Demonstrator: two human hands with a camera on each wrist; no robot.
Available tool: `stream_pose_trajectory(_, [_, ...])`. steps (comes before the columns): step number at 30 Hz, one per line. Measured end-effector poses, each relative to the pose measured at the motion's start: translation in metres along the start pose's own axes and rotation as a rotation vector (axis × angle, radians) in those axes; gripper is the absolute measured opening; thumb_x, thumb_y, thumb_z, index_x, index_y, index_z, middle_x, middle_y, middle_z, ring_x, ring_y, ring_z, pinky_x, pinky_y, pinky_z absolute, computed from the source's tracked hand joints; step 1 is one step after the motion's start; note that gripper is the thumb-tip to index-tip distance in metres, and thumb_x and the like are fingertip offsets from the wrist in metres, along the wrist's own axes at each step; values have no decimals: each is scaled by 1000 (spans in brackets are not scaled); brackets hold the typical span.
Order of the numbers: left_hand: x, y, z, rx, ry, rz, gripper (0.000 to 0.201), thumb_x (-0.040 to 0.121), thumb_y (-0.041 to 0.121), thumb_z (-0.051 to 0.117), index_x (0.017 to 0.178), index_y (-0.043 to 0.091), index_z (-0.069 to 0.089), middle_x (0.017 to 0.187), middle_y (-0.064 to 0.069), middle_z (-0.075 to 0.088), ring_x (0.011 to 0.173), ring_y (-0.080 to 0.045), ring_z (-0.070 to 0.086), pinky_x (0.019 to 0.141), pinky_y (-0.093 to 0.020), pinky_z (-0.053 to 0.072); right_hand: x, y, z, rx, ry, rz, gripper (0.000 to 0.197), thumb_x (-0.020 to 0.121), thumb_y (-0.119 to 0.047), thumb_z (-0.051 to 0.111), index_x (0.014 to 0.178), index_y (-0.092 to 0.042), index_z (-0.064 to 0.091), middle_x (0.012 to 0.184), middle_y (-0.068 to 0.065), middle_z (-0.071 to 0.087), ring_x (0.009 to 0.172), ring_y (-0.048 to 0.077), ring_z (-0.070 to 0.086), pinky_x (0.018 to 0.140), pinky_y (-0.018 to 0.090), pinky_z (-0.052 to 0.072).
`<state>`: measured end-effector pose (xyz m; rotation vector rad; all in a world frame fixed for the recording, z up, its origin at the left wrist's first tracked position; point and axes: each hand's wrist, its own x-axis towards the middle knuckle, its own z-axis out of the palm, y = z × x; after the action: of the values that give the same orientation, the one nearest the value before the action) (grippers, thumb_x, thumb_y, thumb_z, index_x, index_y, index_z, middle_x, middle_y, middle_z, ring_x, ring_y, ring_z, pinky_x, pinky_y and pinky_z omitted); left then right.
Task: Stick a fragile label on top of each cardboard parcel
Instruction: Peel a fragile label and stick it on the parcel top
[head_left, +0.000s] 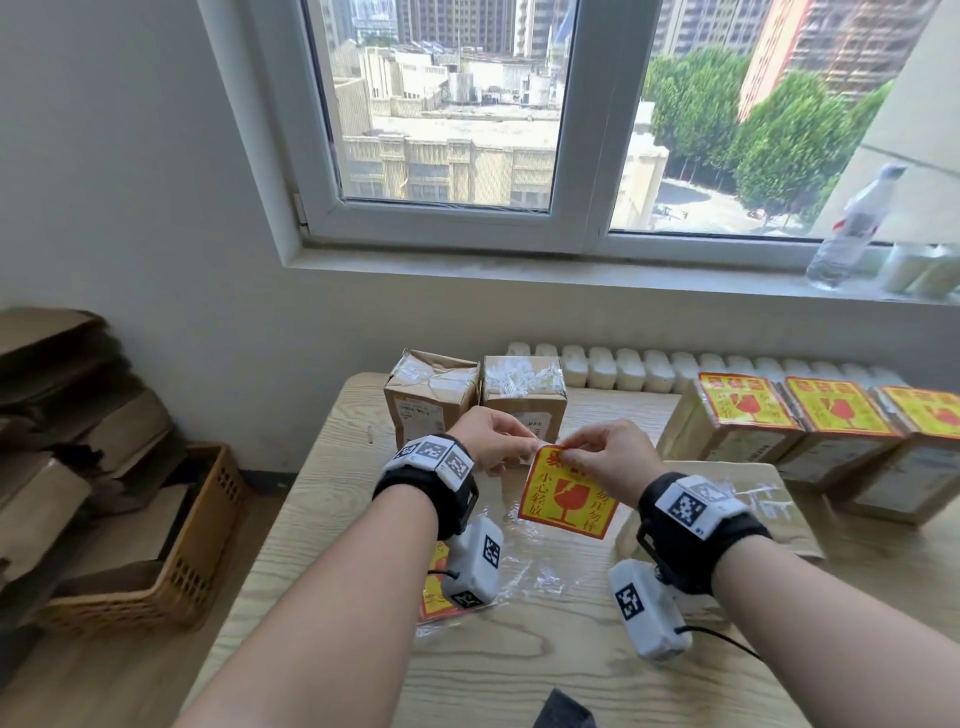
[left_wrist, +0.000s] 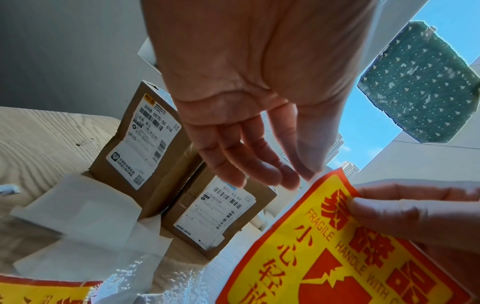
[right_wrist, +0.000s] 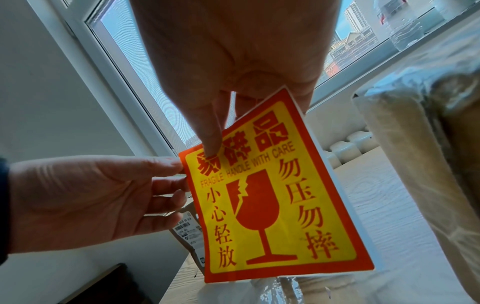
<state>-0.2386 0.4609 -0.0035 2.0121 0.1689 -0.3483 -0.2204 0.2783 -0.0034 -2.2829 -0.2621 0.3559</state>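
Observation:
A red-and-yellow fragile label hangs in the air over the table between both hands. My right hand pinches its top edge. My left hand pinches the top left corner, where a white backing edge shows. Two bare cardboard parcels stand just behind the hands, with shipping slips on their fronts. Three parcels with fragile labels on top line the right side.
A stack of labels in a clear plastic bag lies under my left wrist. Loose white backing sheets lie by the bare parcels. A flat brown envelope lies under my right wrist. A basket and cardboard stand left of the table.

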Motion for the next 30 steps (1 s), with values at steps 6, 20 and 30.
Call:
stream_pose_trajectory(6, [0, 0, 2, -39, -25, -3, 9, 86, 22, 69, 90, 14, 71, 80, 2, 67, 80, -13, 60, 80, -30, 53, -1, 0, -1, 4, 5, 1, 7, 87, -26, 67, 82, -31, 69, 87, -3, 73, 82, 14, 70, 73, 35, 60])
stream_pose_trajectory(20, [2, 5, 6, -118, -52, -54, 12, 90, 20, 64, 80, 15, 65, 85, -6, 69, 84, -21, 64, 91, -39, 53, -12, -12, -1, -380, 257, -358, 21, 84, -22, 68, 104, -25, 68, 96, -11, 63, 90, 9, 58, 77, 21, 41])
stream_pose_trajectory(30, [2, 8, 9, -174, -52, -48, 13, 92, 17, 60, 81, 13, 65, 80, -3, 67, 77, -16, 63, 80, -30, 53, -15, -15, 7, -467, 231, -381, 6, 88, -22, 63, 90, -20, 69, 93, -8, 57, 87, 11, 53, 71, 19, 38])
